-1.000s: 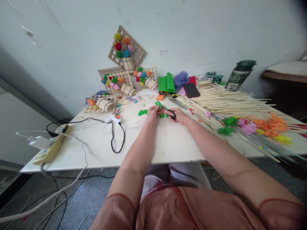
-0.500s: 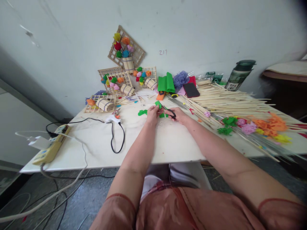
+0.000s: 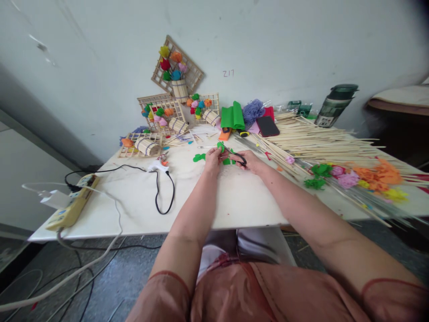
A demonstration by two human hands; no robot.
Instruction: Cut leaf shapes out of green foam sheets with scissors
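Observation:
Between the fingers of my left hand (image 3: 213, 159) is a small piece of green crepe paper (image 3: 220, 146), pinched near its lower edge. My right hand (image 3: 248, 161) is closed around the dark handles of a pair of scissors (image 3: 241, 158), whose blades point left to the held paper. Whether the blades are parted is too small to tell. Cut green pieces (image 3: 199, 157) lie on the table left of my left hand, and more green scraps (image 3: 229, 160) lie between and beneath my hands.
A glue gun (image 3: 158, 167) with a black cord lies left, near a power strip (image 3: 72, 203). Stick lattices with paper flowers (image 3: 161, 112) stand at the back. Green crepe roll (image 3: 232, 117), phone (image 3: 267, 126), many thin sticks (image 3: 311, 138) and a bottle (image 3: 336, 105) are to the right.
The green paper in my left hand has turned slightly and looks smaller and rounder at the scissor tips. Both hands stay in nearly the same place.

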